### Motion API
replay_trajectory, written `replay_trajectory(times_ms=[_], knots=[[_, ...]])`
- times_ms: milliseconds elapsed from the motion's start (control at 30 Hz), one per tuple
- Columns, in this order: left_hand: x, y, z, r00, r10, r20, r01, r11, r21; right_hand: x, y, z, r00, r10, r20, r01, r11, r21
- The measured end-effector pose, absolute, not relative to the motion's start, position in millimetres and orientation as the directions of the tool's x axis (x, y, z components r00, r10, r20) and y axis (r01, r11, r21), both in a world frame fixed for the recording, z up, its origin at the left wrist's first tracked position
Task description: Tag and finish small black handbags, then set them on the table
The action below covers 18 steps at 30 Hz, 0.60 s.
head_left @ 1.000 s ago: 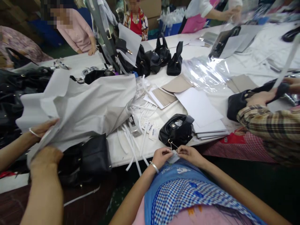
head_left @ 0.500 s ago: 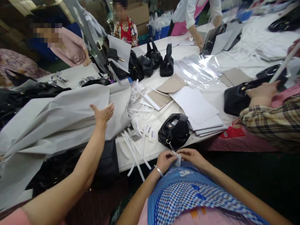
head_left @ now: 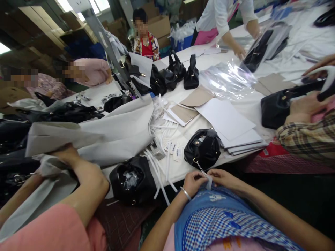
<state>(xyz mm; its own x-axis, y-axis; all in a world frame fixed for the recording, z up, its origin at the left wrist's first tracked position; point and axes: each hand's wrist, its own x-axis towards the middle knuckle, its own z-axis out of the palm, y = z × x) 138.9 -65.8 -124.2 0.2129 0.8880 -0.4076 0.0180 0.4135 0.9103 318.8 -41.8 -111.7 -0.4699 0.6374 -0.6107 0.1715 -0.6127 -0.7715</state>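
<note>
A small black handbag stands at the table's front edge, a gold ring on its near side. From that ring a thin string runs down to a pale hang tag just off the edge. My left hand, with a silver bangle at the wrist, pinches the tag and string from the left. Closed on the tag's other side are the fingers of my right hand. Fingers cover part of the tag. Barcode labels lie left of the bag, and a stack of white sheets is to its right.
A co-worker's arm at left handles grey sheeting. Another black bag sits at the left edge, near white tubes. A plaid-sleeved co-worker at right holds a bag. Clear plastic lies beyond.
The co-worker on my left has pulled the grey sheeting back leftward, exposing a black bag at the edge. My hands stay on the tag. The view has shifted slightly.
</note>
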Motion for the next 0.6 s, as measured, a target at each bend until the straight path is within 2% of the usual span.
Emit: replay_trajectory(times_ms=[267, 400, 467, 600], knots=[[137, -66, -120, 0.235, 0.92, -0.314, 0.036, 0.314, 0.949, 319, -35, -110, -0.51, 0.622, -0.594, 0.173, -0.602, -0.78], [131, -62, -118, 0.11, 0.956, -0.272, 0.085, 0.264, 0.961, 316, -33, -111, -0.448, 0.735, -0.509, 0.189, -0.478, -0.858], [128, -60, -115, 0.069, 0.938, -0.34, 0.042, 0.338, 0.94, 316, -34, -110, -0.34, 0.836, -0.431, 0.24, -0.366, -0.899], [129, -57, -108, 0.123, 0.821, -0.557, -0.253, 0.569, 0.783, 314, -39, -106, -0.189, 0.928, -0.321, 0.279, -0.263, -0.924]])
